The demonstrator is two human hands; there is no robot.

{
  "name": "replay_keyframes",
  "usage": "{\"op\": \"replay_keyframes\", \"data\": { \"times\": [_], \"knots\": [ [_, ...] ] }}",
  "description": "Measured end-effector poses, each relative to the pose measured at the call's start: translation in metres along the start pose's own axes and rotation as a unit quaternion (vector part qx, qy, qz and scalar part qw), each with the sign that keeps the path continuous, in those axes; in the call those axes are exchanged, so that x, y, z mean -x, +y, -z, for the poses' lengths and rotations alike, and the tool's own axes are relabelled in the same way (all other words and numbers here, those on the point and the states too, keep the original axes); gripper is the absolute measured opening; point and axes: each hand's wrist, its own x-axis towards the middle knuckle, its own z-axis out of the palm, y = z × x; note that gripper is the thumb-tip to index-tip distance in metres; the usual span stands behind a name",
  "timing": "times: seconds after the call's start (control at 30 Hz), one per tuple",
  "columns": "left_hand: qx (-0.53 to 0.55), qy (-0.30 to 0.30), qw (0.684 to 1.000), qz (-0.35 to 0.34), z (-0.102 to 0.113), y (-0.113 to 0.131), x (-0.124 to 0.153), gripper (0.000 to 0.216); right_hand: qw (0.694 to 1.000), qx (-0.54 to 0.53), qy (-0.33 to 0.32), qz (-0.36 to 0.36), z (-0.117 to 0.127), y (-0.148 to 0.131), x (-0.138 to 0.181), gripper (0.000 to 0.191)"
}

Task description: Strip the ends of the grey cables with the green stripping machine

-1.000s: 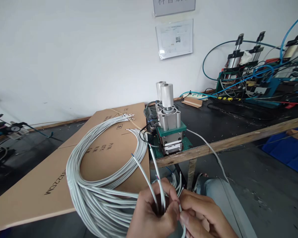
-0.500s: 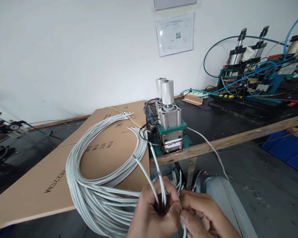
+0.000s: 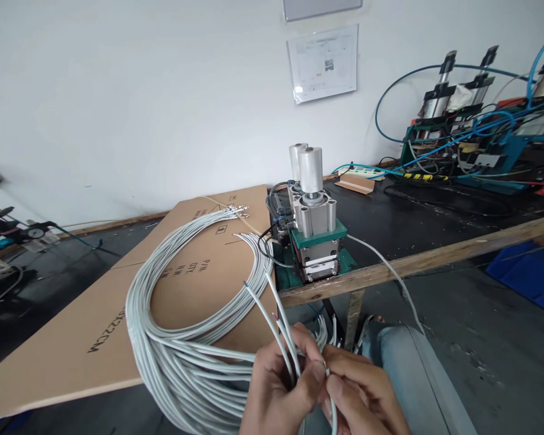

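Note:
A big coil of thin grey cables [image 3: 181, 326] lies on a cardboard box [image 3: 72, 344], its far ends fanned out near the box's back edge. My left hand [image 3: 278, 393] grips a bunch of the cable ends at the bottom of the view, and a few ends stick up above it. My right hand [image 3: 360, 396] pinches one single grey cable right beside the left hand's thumb. A small pneumatic press [image 3: 315, 226] with a knurled metal cylinder and green plates stands at the front edge of the black bench, just beyond my hands.
The black bench [image 3: 412, 223] with a wooden front rail runs to the right. Larger pneumatic machines with blue hoses [image 3: 471, 133] stand at its back right. A loose grey cable [image 3: 390, 272] hangs off the bench toward my knee. Blue bins [image 3: 530, 272] sit on the floor at right.
The upright cable ends above my left hand have dropped and tilted left. My right hand's fingers have shifted closer to the left thumb. The view has shifted a little.

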Motion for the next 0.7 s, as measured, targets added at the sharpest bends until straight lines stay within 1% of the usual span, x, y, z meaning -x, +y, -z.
{"op": "replay_keyframes", "data": {
  "times": [0.07, 0.2, 0.33, 0.43, 0.5, 0.57, 0.63, 0.7],
  "knots": [
    [-0.003, 0.009, 1.0, -0.002, 0.0, -0.001, 0.001, 0.028, 0.999, -0.017, 0.02, -0.03, -0.001, 0.001, -0.002, 0.045],
    [-0.004, 0.007, 1.0, 0.006, 0.001, -0.002, 0.002, 0.031, 0.997, -0.053, -0.002, -0.053, -0.002, 0.002, -0.004, 0.044],
    [-0.021, 0.002, 1.0, 0.018, -0.001, -0.003, 0.0, 0.035, 0.993, -0.077, 0.002, -0.091, -0.002, 0.001, -0.004, 0.049],
    [-0.014, 0.027, 0.999, 0.036, -0.006, 0.0, 0.001, 0.039, 0.991, -0.08, 0.018, -0.106, -0.002, -0.002, -0.005, 0.055],
    [-0.007, 0.05, 0.997, 0.049, -0.01, 0.003, 0.002, 0.043, 0.989, -0.089, 0.021, -0.114, -0.002, -0.004, -0.005, 0.055],
    [-0.004, 0.059, 0.996, 0.062, -0.01, 0.004, 0.002, 0.045, 0.989, -0.093, 0.017, -0.117, -0.001, -0.003, -0.005, 0.055],
    [-0.01, 0.051, 0.996, 0.068, -0.007, 0.003, 0.001, 0.045, 0.99, -0.089, 0.009, -0.112, 0.002, 0.0, -0.005, 0.053],
    [-0.028, 0.02, 0.997, 0.069, -0.001, 0.001, 0.0, 0.042, 0.991, -0.087, -0.003, -0.107, 0.006, 0.005, -0.003, 0.048]
  ]
}}
